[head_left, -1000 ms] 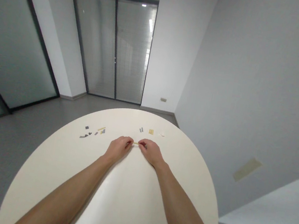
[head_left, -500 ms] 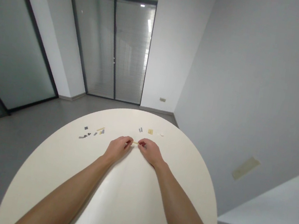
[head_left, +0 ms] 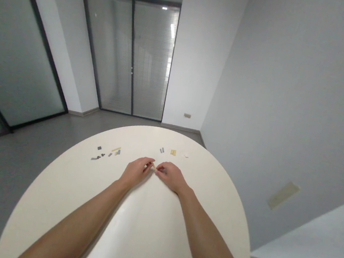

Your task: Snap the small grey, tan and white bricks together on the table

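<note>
Round white table [head_left: 140, 235]: left hand [head_left: 137, 169] and right hand [head_left: 171, 176] both pinch a yellowish strip [head_left: 154, 166]

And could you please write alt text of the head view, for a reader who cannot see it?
A left hand and a right hand hold a small yellow piece between them over a round white table. Small dark, grey and yellow pieces lie farther left; two grey strips, a yellow square and a white piece lie beyond the right hand.
</note>
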Demonstrator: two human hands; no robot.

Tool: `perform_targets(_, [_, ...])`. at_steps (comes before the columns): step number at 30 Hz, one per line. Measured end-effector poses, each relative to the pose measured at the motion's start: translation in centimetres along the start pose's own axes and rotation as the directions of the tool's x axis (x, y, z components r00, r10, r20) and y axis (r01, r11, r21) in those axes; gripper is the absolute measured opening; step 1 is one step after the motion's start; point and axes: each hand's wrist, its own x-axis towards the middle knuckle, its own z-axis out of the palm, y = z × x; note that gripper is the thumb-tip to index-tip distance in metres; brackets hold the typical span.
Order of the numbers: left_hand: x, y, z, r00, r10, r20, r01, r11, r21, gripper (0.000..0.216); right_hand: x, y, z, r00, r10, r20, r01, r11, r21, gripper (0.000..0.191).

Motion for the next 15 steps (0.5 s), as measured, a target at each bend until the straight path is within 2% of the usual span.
perform_targets(3, [-0.02,0.03,0.04,1.000,0.029,0.012,-0.029,1.000,-0.009,0.034,-0.04,0.03,0.12,1.000,-0.011,-0.008,0.011,1.000,0.022,0.014])
perform_targets(11, [0.11,-0.11,0.38,0.999,0.040,0.028,-0.039,0.998,-0.039,0.037,-0.25,-0.36,-0.12,1.000,0.006,-0.005,-0.006,0.996,0.087,0.039])
perform_targets(15, [0.16,-0.45,0.69,0.997,0.059,0.045,-0.057,0.997,-0.050,0.040,-0.22,-0.34,-0.10,1.000,-0.009,0.004,0.008,0.996,0.088,0.045])
